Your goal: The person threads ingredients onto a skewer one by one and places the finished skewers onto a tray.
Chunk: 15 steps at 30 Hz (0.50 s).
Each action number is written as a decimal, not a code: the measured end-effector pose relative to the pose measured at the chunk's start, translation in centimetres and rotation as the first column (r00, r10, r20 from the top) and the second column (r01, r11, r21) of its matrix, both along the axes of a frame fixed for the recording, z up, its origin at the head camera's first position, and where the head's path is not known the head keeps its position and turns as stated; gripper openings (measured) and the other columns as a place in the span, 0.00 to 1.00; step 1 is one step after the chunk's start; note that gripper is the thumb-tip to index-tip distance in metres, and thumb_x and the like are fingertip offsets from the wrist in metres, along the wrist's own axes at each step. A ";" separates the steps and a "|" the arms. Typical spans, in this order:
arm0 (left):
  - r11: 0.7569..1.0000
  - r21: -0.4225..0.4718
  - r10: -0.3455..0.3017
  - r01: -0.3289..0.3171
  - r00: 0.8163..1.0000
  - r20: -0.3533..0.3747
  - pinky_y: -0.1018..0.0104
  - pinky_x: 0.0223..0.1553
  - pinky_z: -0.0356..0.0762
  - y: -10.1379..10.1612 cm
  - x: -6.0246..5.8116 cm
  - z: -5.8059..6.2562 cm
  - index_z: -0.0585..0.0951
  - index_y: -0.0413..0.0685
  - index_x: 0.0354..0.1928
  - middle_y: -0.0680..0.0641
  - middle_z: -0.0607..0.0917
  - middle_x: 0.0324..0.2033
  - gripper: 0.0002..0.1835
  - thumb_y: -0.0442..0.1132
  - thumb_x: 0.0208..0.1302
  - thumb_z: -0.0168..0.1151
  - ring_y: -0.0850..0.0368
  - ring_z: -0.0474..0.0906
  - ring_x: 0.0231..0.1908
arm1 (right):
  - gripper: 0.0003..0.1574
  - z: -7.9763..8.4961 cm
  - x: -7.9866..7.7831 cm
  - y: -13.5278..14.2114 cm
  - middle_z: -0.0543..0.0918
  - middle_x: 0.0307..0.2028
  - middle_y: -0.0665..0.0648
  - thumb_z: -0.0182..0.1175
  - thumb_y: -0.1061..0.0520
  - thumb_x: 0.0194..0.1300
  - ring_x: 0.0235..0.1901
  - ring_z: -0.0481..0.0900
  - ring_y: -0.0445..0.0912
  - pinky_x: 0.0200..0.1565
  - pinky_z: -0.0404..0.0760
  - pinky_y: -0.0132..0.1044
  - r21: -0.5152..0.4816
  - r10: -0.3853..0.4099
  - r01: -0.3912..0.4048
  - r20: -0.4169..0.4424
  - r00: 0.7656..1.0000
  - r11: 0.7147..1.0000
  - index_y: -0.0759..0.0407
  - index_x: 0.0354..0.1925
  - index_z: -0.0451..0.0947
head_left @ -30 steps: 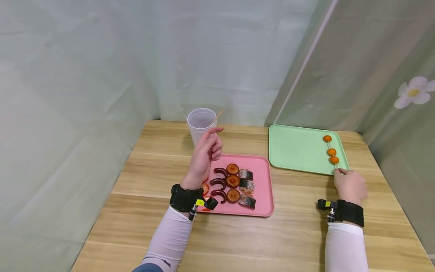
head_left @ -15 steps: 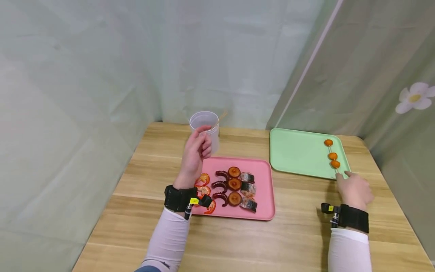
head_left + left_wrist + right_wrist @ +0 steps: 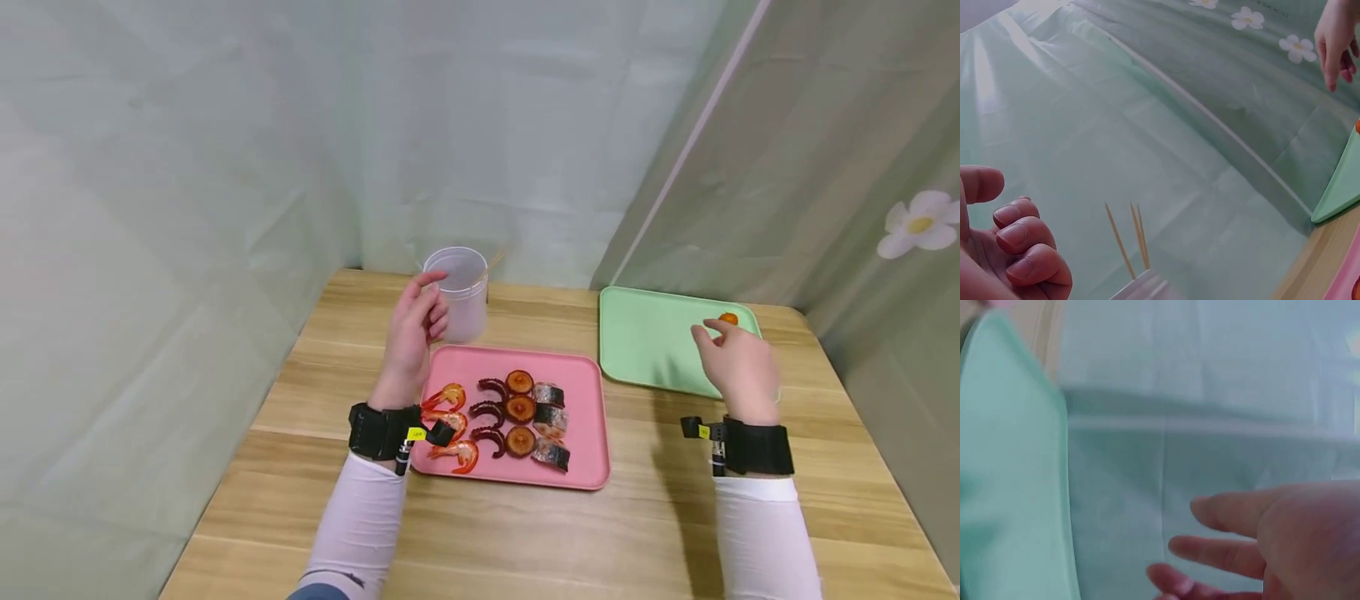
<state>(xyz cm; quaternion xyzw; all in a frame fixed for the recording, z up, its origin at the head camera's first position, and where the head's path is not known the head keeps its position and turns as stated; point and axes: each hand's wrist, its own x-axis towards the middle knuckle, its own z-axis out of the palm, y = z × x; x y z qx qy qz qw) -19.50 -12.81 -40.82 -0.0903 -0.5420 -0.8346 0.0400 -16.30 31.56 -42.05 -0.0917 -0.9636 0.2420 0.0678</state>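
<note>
My left hand point(image 3: 408, 333) hovers in front of the pink tray's left side, its fingers loosely curled with nothing in them. Beside its fingertips stands a white plastic cup point(image 3: 468, 312); in the left wrist view, several thin wooden skewers point(image 3: 1120, 240) stick up from it. Over the right part of the green tray point(image 3: 645, 333), my right hand point(image 3: 738, 367) is raised, fingers spread and holding nothing. One orange ball point(image 3: 728, 318) shows past that hand; the rest of its skewer is hidden behind the hand.
The pink tray point(image 3: 588, 417) holds shrimp point(image 3: 453, 425), dark curled tentacles point(image 3: 489, 412), mushroom caps point(image 3: 520, 408) and fish pieces point(image 3: 551, 419), in columns. Pale green curtains point(image 3: 480, 125) rise at the wooden table's point(image 3: 525, 533) back and sides.
My right hand has let go of the skewer of orange balls, which lay on the green tray, and lifted up and left. My left hand has drifted left, away from over the pink tray.
</note>
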 end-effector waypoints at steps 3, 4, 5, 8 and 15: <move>0.999 -0.045 0.029 -0.030 1.000 -0.003 0.65 0.26 0.51 -0.5 -0.6 0.0 0.72 0.38 0.66 0.53 0.65 0.26 0.17 0.41 0.86 0.49 0.60 0.57 0.22 | 0.37 0.5 -1.6 -2.0 0.87 0.49 0.70 0.49 0.37 0.84 0.43 0.84 0.61 0.37 0.76 0.49 -0.063 0.125 -0.126 -0.028 0.992 0.990 0.63 0.69 0.79; 0.997 -0.059 0.042 -0.042 0.999 -0.003 0.66 0.25 0.52 -0.7 -0.8 0.1 0.72 0.37 0.66 0.53 0.65 0.26 0.18 0.41 0.85 0.49 0.60 0.57 0.22 | 0.36 0.7 -2.2 -2.7 0.87 0.50 0.69 0.50 0.37 0.84 0.42 0.83 0.60 0.38 0.75 0.48 -0.105 0.167 -0.168 -0.024 0.986 0.980 0.62 0.70 0.79; 0.996 -0.074 0.057 -0.057 0.998 0.003 0.67 0.25 0.52 -0.8 -1.1 0.2 0.72 0.37 0.66 0.54 0.65 0.25 0.17 0.41 0.85 0.50 0.61 0.57 0.21 | 0.36 0.9 -2.9 -3.4 0.87 0.50 0.69 0.51 0.37 0.84 0.43 0.83 0.59 0.39 0.76 0.48 -0.145 0.203 -0.204 -0.022 0.979 0.968 0.61 0.70 0.79; 0.986 -0.130 0.107 -0.104 0.994 0.016 0.70 0.24 0.53 -1.2 -2.1 0.3 0.72 0.38 0.66 0.54 0.65 0.25 0.17 0.41 0.85 0.51 0.61 0.57 0.21 | 0.34 1.1 -5.2 -5.5 0.88 0.51 0.67 0.53 0.38 0.84 0.49 0.83 0.59 0.46 0.76 0.49 -0.250 0.300 -0.296 -0.025 0.954 0.922 0.60 0.70 0.79; 0.946 -0.280 0.173 -0.162 0.985 0.015 0.72 0.24 0.58 -2.1 -3.8 -0.1 0.73 0.40 0.66 0.54 0.68 0.26 0.18 0.41 0.83 0.54 0.63 0.60 0.22 | 0.31 1.2 -9.0 -9.8 0.86 0.50 0.64 0.54 0.40 0.84 0.51 0.82 0.57 0.51 0.77 0.51 -0.407 0.408 -0.387 -0.038 0.912 0.828 0.58 0.69 0.80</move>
